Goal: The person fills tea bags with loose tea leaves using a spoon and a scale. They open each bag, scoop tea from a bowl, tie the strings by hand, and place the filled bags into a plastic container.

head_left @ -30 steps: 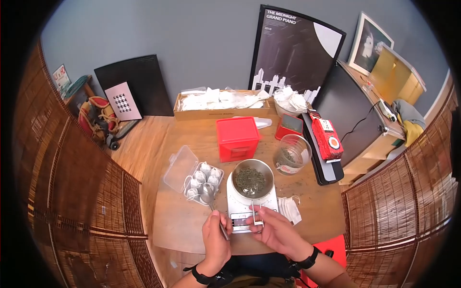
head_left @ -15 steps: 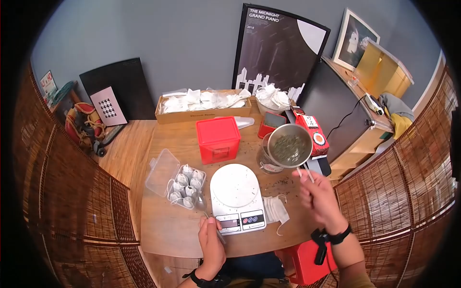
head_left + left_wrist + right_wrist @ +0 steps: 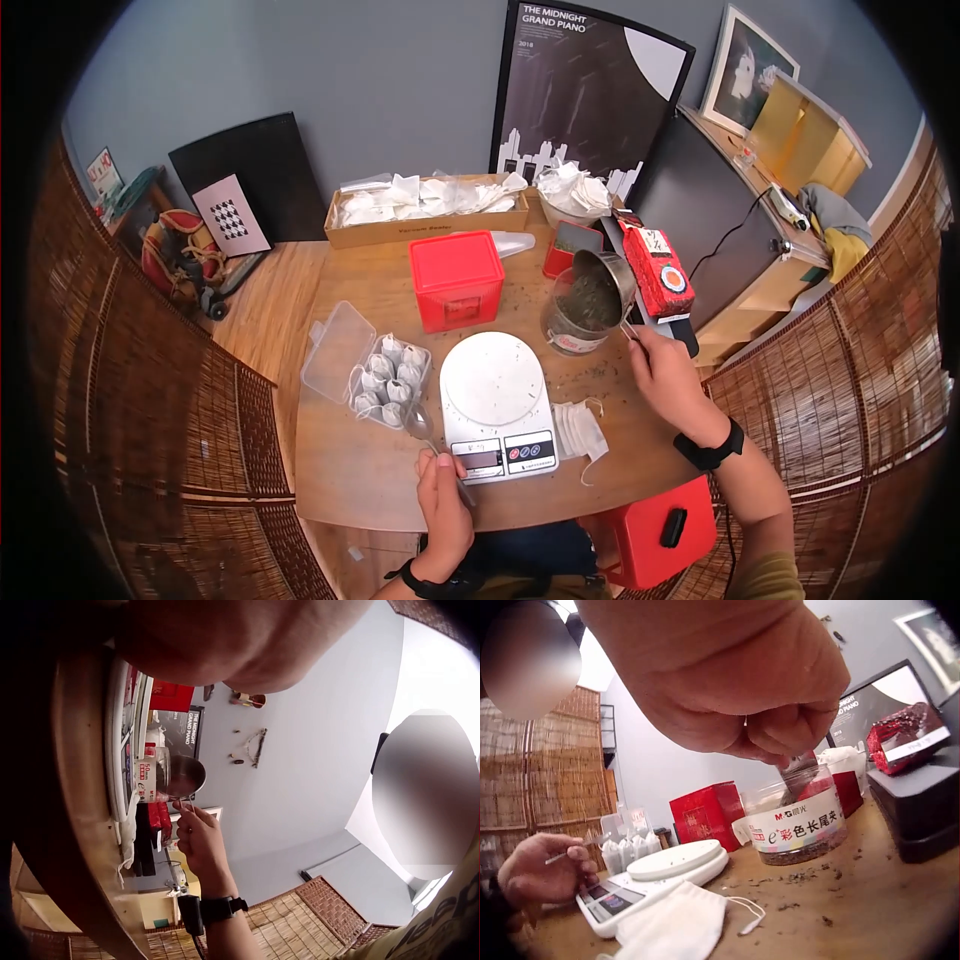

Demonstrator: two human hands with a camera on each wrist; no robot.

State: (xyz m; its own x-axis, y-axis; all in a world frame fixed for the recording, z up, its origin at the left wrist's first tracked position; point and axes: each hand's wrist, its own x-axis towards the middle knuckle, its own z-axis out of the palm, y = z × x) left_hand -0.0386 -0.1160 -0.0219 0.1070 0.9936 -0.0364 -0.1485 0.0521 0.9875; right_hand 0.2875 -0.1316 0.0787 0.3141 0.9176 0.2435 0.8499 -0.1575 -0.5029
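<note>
My right hand (image 3: 675,380) grips the handle of a small metal pan (image 3: 621,275), tilted leftward over a clear plastic jar (image 3: 577,340). Dried leaves (image 3: 590,303) show at its mouth, and in the right wrist view more leaves (image 3: 802,853) cover the jar's bottom. Near the table's front edge, my left hand (image 3: 443,510) holds a metal spoon (image 3: 419,424), its bowl beside a plastic case (image 3: 340,355) of filled tea bags (image 3: 388,372). Between the hands stands a white kitchen scale (image 3: 492,380) with a few leaf crumbs on its plate.
Flat white tea bags (image 3: 578,432) lie right of the scale, and loose leaf bits (image 3: 799,877) are scattered around the jar. Behind stand a red box (image 3: 456,285), a cardboard box (image 3: 400,235) of white bags and a small red tin (image 3: 572,245). A red packet (image 3: 655,270) lies right.
My right hand has taken the pan off the scale, carried it right to the jar and tipped it over the mouth. My left hand keeps holding the spoon.
</note>
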